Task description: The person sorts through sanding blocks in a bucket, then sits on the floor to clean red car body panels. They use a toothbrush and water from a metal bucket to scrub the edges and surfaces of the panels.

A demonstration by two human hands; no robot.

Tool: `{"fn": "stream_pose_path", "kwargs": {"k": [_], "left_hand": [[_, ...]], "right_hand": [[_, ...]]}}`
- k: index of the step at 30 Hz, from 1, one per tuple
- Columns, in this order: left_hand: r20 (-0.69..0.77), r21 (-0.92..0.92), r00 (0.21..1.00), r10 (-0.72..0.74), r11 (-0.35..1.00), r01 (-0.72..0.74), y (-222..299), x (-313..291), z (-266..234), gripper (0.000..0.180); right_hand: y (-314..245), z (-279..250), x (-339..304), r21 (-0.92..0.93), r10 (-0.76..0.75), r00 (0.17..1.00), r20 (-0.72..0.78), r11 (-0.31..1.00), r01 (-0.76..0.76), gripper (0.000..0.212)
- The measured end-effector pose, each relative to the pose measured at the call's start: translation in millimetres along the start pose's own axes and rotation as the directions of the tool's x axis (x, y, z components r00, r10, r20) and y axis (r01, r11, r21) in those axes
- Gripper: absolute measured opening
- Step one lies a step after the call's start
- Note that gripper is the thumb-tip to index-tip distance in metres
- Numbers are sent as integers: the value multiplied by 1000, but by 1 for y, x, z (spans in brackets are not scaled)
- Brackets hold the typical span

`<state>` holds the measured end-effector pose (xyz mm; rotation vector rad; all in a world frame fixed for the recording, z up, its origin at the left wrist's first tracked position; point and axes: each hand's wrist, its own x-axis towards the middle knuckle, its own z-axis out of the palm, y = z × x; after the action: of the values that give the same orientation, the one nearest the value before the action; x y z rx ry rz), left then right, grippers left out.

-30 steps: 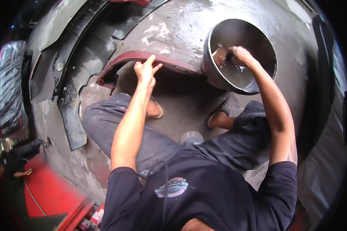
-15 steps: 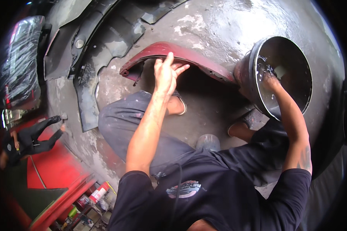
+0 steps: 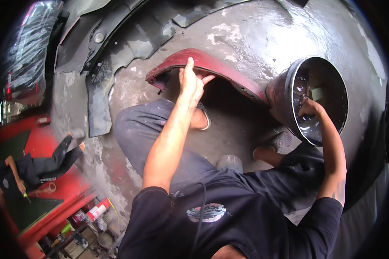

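My left hand [image 3: 192, 85] is closed around the near edge of a curved dark-red car body panel [image 3: 222, 68], thumb on top and fingers below. The panel arches over the floor, its right end by a dark bucket [image 3: 289, 82]. Inside that bucket, over the dark, splashing water [image 3: 309, 128], is my right hand [image 3: 312, 108]. Its fingers are curled, and what they hold, if anything, cannot be made out. A pale flat patch [image 3: 319, 93] shows beyond this hand, inside the bucket.
Large dark bumper-like parts [image 3: 136, 41] lie at the far left. Between my legs stands a small translucent container [image 3: 229, 162]. Another person [image 3: 30, 170] works at a red car panel [image 3: 52, 146] on the left, near a shelf of cans and bottles [image 3: 84, 233]. Wet floor [image 3: 263, 30] shines beyond the panel.
My right hand has come up somewhat from the water, and its bent wrist and fingers show more. My left hand keeps its hold on the panel. The whole view has shifted slightly.
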<state>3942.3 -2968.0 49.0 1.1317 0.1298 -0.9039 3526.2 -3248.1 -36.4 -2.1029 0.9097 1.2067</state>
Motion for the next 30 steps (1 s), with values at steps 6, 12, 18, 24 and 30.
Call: {"fn": "stream_pose_path", "kwargs": {"k": [6, 12, 18, 24, 30], "left_hand": [[101, 0, 995, -13, 1000, 13, 2, 13, 19, 27], [120, 63, 992, 45, 997, -53, 1, 4, 26, 23], [34, 75, 995, 98, 992, -101, -11, 7, 10, 33], [111, -150, 991, -75, 984, 91, -14, 39, -41, 42], [188, -194, 980, -65, 976, 102, -14, 27, -55, 45]], "right_hand": [[-11, -32, -129, 724, -159, 945, -286, 610, 322, 37], [-31, -61, -223, 702, -66, 846, -529, 526, 479, 55], [-87, -92, -274, 537, -239, 586, -775, 240, 808, 53], [-195, -169, -280, 184, -120, 178, -977, -47, 982, 32], [-378, -180, -237, 241, -197, 207, -958, -166, 956, 35]]}}
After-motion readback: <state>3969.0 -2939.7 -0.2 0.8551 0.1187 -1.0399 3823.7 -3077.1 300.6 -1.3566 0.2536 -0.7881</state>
